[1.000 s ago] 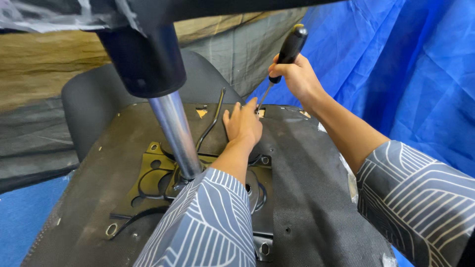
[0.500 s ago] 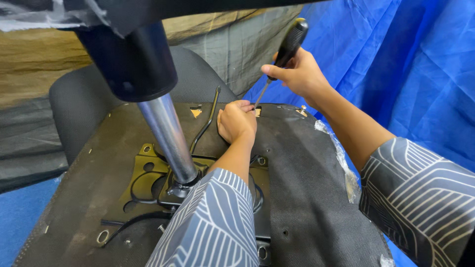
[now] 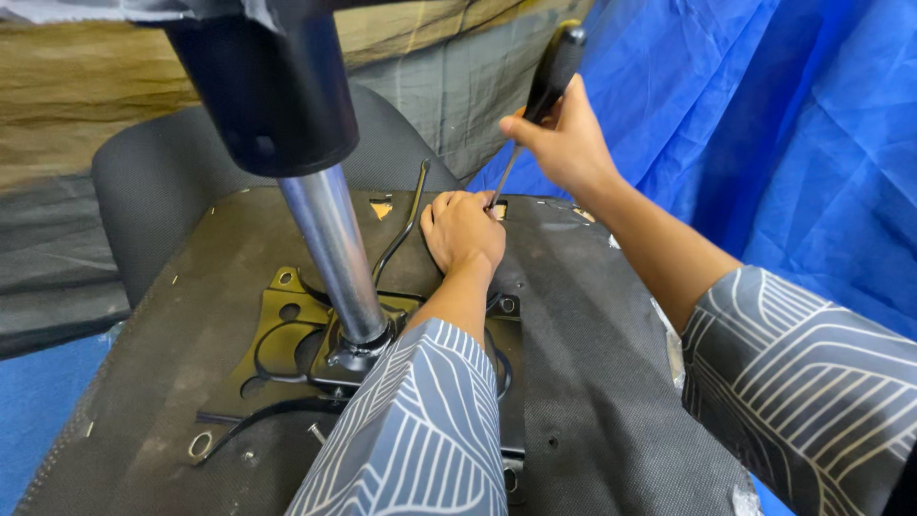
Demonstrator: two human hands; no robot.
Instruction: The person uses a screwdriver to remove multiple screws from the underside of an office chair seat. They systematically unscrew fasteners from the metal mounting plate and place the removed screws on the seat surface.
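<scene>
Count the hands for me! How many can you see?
2. The left hand rests curled on the chair's underside, near the far edge. The right hand is raised above it, gripping a screwdriver. No others show.

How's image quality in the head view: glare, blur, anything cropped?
Head view: even light, mostly sharp; a bright glare streak runs down the chrome column; the black housing near the lens is cropped at the top; the screwdriver and right hand look slightly soft.

No packages, labels, signs or screens show anywhere in this view.
</scene>
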